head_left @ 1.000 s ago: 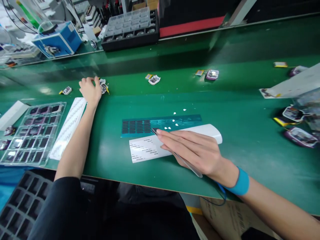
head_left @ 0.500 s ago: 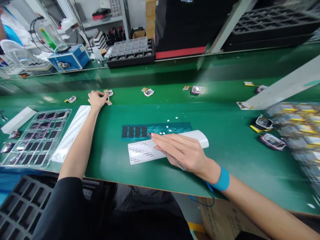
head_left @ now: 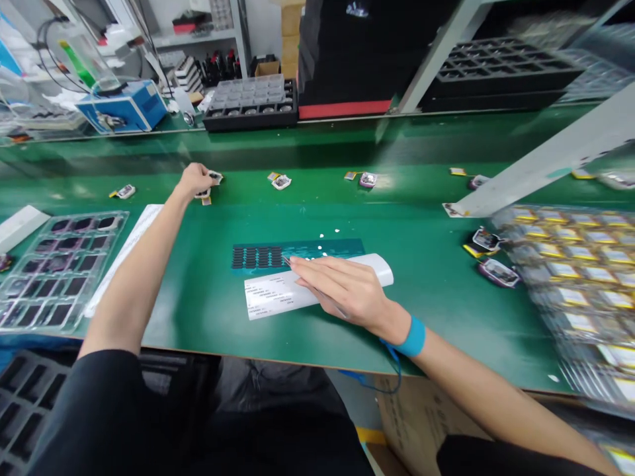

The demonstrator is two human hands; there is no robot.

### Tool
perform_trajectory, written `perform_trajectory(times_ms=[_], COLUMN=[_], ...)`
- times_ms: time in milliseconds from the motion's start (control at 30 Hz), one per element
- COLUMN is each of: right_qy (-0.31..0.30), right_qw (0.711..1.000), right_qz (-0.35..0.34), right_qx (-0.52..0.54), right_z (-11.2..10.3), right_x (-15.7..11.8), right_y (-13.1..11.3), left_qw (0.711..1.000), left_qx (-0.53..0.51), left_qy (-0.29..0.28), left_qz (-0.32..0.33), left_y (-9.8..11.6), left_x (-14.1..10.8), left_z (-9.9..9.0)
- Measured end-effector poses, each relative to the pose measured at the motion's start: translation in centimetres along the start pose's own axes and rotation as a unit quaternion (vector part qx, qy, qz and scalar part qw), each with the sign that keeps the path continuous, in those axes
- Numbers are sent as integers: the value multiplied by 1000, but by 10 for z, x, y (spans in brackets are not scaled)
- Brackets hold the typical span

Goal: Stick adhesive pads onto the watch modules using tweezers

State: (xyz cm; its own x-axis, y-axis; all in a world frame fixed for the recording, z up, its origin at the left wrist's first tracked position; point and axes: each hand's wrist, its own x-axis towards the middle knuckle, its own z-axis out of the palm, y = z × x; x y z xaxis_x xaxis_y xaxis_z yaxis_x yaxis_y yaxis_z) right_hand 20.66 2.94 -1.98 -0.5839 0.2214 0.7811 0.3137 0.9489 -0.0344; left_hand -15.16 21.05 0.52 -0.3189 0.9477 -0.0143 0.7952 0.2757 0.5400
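Inside the bench edge (head_left: 278, 360), right hand (head_left: 350, 287) holds tweezers (head_left: 288, 261) — left hand (head_left: 194, 180) well apart.

The table (head_left: 436, 311) is smooth, with a soft green sheen. The white paper (head_left: 270, 297) is slick and glossy, the teal film (head_left: 342, 246) on the table shiny plastic, the black stickers (head_left: 262, 256) matt. The tweezers (head_left: 286, 262) are bright, smooth metal. The tray (head_left: 102, 266) is clear, glossy plastic, the sleeve (head_left: 102, 396) matt black cloth. The wristband (head_left: 415, 336), a little blurred, looks like soft matt cloth
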Motion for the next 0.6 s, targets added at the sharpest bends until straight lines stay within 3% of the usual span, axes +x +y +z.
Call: perform_trajectory(times_ms=[100, 167, 233, 300, 367, 467, 600], right_qy=[0, -3, -8, -12, -2, 26, 36], right_qw=[1000, 1000, 999, 994, 983, 968, 965], right_qz=[5, 13, 33, 71, 125, 199, 216], right_qx=[1, 6, 34, 82, 132, 153, 146], right_z=[-2, -4, -6, -7, -6, -4, -2], right_x=[0, -1, -2, -3, -2, -1, 0], right_y=[1, 1, 0, 0, -1, -3, -6], left_qw=[997, 983, 909, 844, 826, 825, 853], left_qx=[-59, -166, -401, -521, -541, -508, -408], left_qy=[40, 41, 10, -56, -118, -215, -264], left_qz=[35, 71, 111, 113, 102, 122, 191], left_y=[16, 27, 38, 47, 55, 59, 58], left_x=[-20, -48, -86, -127, -167, -214, -245], left_z=[10, 19, 25, 30, 33, 39, 47])
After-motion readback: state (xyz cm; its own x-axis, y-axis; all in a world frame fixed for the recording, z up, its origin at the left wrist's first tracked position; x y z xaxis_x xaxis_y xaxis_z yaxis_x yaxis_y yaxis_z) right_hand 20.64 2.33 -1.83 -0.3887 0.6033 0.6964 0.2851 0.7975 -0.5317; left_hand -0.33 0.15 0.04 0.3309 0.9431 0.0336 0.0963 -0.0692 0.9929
